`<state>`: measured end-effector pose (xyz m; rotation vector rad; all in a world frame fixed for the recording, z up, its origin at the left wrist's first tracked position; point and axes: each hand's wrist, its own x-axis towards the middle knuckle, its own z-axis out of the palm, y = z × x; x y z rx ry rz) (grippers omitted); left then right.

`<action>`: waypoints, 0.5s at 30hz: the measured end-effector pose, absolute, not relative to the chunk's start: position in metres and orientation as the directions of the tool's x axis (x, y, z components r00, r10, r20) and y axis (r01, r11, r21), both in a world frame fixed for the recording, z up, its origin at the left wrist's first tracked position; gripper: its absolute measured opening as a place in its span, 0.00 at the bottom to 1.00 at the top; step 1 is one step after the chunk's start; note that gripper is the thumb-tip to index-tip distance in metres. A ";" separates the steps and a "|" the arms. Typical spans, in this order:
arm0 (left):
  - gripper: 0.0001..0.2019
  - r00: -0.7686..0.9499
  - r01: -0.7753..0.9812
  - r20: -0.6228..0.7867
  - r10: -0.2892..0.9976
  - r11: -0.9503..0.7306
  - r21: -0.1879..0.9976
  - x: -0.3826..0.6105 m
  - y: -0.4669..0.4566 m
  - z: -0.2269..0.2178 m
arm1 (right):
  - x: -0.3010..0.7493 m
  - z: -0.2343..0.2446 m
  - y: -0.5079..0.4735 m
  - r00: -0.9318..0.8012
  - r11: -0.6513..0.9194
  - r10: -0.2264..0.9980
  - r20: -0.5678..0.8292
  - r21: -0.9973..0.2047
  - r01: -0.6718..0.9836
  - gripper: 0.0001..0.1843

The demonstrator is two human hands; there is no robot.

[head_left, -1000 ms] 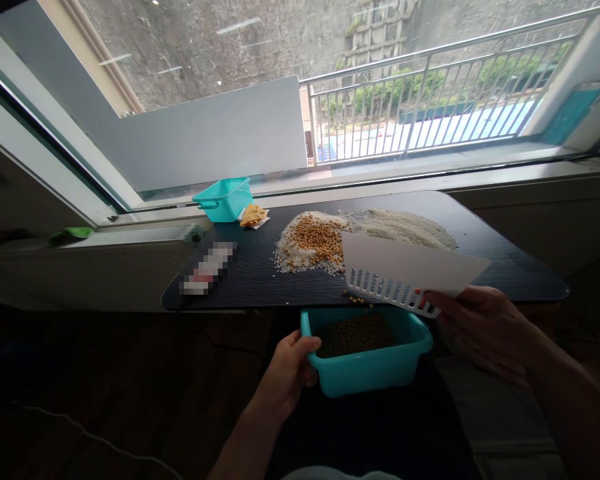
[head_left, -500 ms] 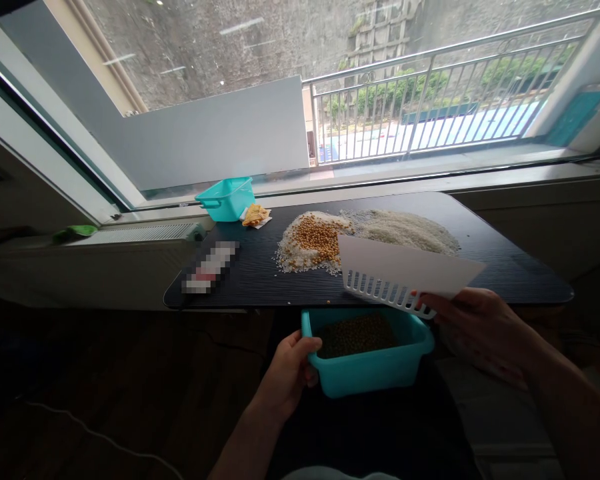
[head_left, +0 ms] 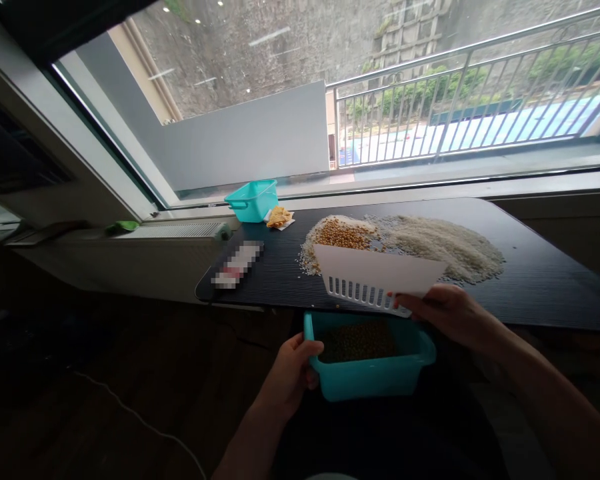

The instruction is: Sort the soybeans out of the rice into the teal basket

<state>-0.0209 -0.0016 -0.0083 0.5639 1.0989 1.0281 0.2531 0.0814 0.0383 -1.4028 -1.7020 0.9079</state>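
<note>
The left hand [head_left: 287,370] has its thumb over the rim, fingers curled round the end of the turquoise bin [head_left: 370,380] — it's just below the table's [head_left: 280,267] near edge, with beans [head_left: 363,341] inside. Over on the right, the right hand [head_left: 447,310] pinches the white slotted scoop [head_left: 380,270], fingers closed on its corner, slots tilted down above the bin! Behind: golden beans [head_left: 343,233] on rice, and a broad rice heap [head_left: 440,247] alongside.

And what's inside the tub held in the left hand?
The tub held by the left hand contains brownish beans; whatever lies beneath their top layer is hidden.
</note>
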 end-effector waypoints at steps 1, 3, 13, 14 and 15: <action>0.17 0.090 -0.388 -0.449 0.889 0.447 0.806 -0.024 -0.002 -0.009 | 0.251 0.038 0.081 -0.184 0.156 0.980 0.079 -0.879 0.450 0.34; 0.17 0.078 -0.385 -0.448 0.891 0.441 0.811 -0.030 -0.003 -0.010 | 0.252 0.037 0.077 -0.256 0.134 0.966 0.026 -0.900 0.414 0.33; 0.18 0.032 -0.401 -0.445 0.895 0.419 0.814 -0.035 -0.004 -0.011 | 0.208 0.022 0.062 -0.217 0.125 0.975 0.054 -0.937 0.327 0.31; 0.18 0.030 -0.403 -0.446 0.895 0.419 0.814 -0.034 -0.004 -0.010 | 0.203 0.020 0.061 -0.224 0.140 0.973 0.064 -0.929 0.343 0.30; 0.18 0.028 -0.406 -0.447 0.894 0.418 0.812 -0.034 -0.004 -0.010 | 0.201 0.018 0.061 -0.216 0.148 0.974 0.072 -0.921 0.361 0.30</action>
